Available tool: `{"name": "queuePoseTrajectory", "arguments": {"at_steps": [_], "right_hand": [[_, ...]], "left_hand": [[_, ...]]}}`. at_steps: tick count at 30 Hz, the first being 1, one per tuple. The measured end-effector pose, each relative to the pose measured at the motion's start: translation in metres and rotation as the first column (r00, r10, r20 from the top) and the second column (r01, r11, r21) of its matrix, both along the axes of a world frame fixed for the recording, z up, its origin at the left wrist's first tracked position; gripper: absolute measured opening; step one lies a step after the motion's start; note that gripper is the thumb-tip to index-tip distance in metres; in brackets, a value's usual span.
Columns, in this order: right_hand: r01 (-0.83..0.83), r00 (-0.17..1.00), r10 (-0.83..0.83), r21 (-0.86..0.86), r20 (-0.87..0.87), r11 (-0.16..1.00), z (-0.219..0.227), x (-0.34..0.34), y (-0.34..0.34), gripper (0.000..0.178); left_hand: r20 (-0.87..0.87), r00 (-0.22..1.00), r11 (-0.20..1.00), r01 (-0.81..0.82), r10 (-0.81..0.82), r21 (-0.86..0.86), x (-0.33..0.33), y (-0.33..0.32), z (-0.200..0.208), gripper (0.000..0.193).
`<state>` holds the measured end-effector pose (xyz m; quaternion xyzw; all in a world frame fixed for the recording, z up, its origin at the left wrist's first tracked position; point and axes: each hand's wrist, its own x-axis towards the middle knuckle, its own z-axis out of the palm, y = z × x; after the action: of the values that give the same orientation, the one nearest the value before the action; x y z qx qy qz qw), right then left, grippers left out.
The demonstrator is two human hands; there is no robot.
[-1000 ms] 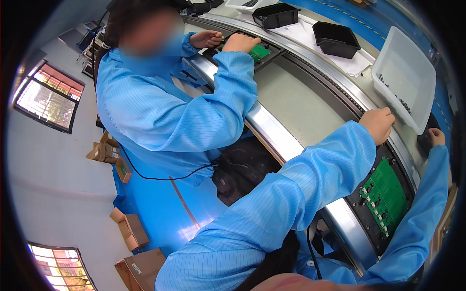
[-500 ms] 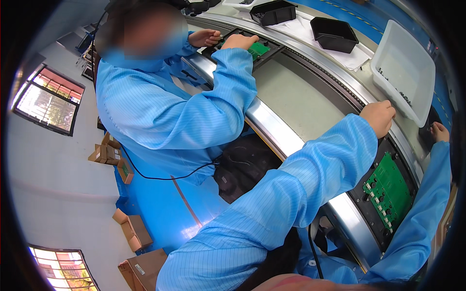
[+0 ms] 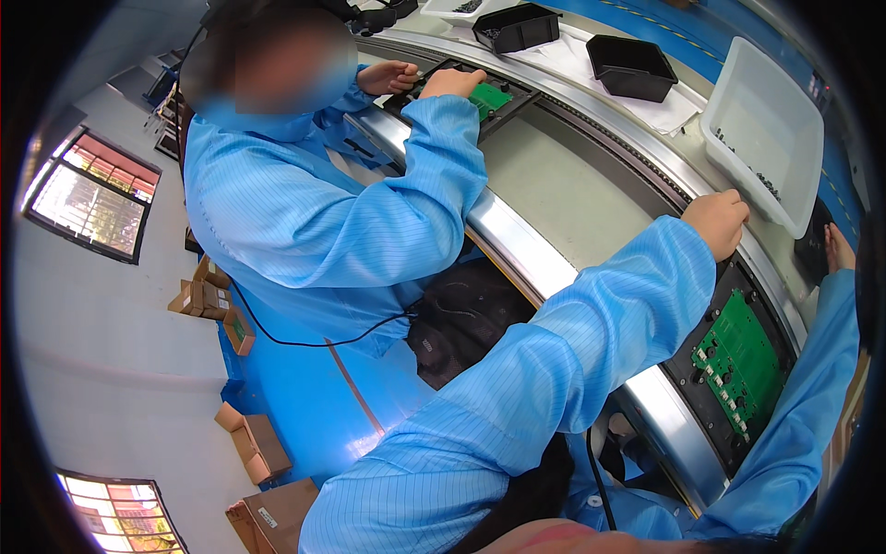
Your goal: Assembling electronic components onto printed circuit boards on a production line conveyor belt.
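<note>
My left hand (image 3: 718,224) is closed, its fingertips pressed together above the far end of a black fixture (image 3: 681,365); anything inside the pinch is hidden. In that fixture lies a green circuit board (image 3: 744,355) with a row of white connectors and several dark round parts. At the far right my right hand (image 3: 838,247) has its fingers stretched out beside a black bin (image 3: 811,245). The inside of this bin cannot be seen.
A white tray (image 3: 773,120) with small dark parts stands beyond my left hand. Black bins (image 3: 632,69) sit further left on white paper. A co-worker in a blue smock (image 3: 314,203) handles another green board (image 3: 489,98) on the conveyor (image 3: 563,185).
My right hand has shifted slightly upward at the black bin, and its fingers have straightened. My left hand has hardly moved.
</note>
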<state>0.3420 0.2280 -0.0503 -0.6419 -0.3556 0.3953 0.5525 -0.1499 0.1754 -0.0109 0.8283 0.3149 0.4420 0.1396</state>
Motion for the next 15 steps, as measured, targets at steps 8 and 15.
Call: {"name": "queuePoseTrajectory", "arguments": {"at_steps": [8,15], "right_hand": [[-0.045,0.985,0.051,0.038,-0.165,0.998,0.026,-0.082,-0.017,0.014],[-0.064,0.953,0.085,0.081,-0.292,0.995,0.031,-0.072,-0.008,0.015]], "left_hand": [[0.003,1.0,1.0,0.003,-0.003,0.009,-0.003,0.004,-0.005,0.015],[-0.012,1.0,1.0,-0.004,0.004,0.004,-0.003,0.004,-0.004,0.015]]}}
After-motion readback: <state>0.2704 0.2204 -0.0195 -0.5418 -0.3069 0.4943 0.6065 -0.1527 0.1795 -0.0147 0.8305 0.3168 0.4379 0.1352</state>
